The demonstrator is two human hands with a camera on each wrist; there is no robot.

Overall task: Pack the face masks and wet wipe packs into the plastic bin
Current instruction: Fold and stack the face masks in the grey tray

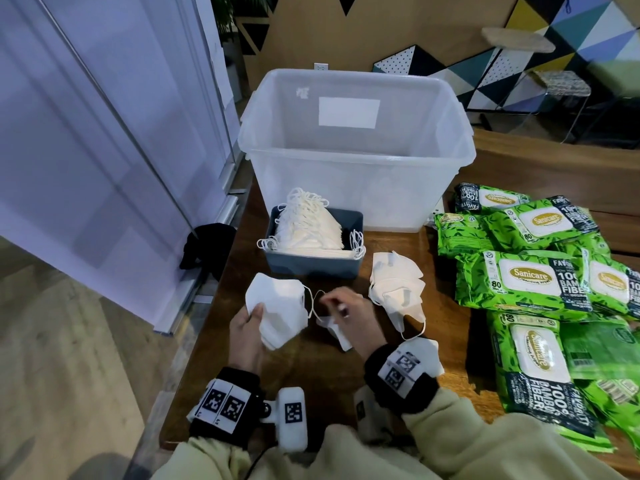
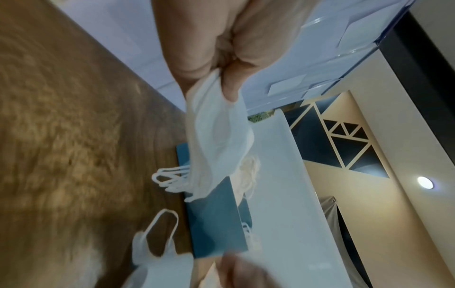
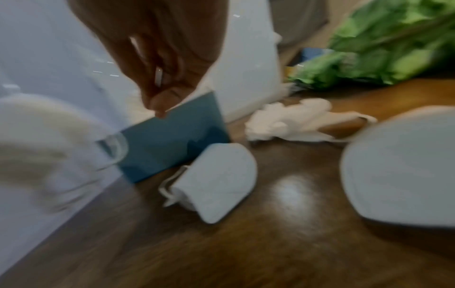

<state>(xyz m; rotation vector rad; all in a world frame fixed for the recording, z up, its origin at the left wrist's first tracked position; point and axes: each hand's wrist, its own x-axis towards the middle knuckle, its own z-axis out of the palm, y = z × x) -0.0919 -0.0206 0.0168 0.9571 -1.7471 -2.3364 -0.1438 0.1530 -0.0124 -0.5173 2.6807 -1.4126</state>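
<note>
The clear plastic bin (image 1: 356,157) stands at the back of the wooden table (image 1: 440,334), and I see nothing inside it. My left hand (image 1: 256,317) grips a stack of white face masks (image 1: 277,310) by one edge; the left wrist view shows my thumb and fingers (image 2: 221,78) pinching the stack (image 2: 216,140). My right hand (image 1: 332,303) hovers just right of the stack's ear loop (image 1: 313,303), fingertips (image 3: 160,109) curled together with nothing visible between them. One mask (image 1: 337,332) lies under that hand. Green wet wipe packs (image 1: 533,275) cover the table's right side.
A blue box (image 1: 311,261) full of masks sits in front of the bin. A loose pile of masks (image 1: 398,289) lies to its right. The table's left edge drops to the floor beside a white wall panel (image 1: 104,133), where a black cloth (image 1: 207,247) lies.
</note>
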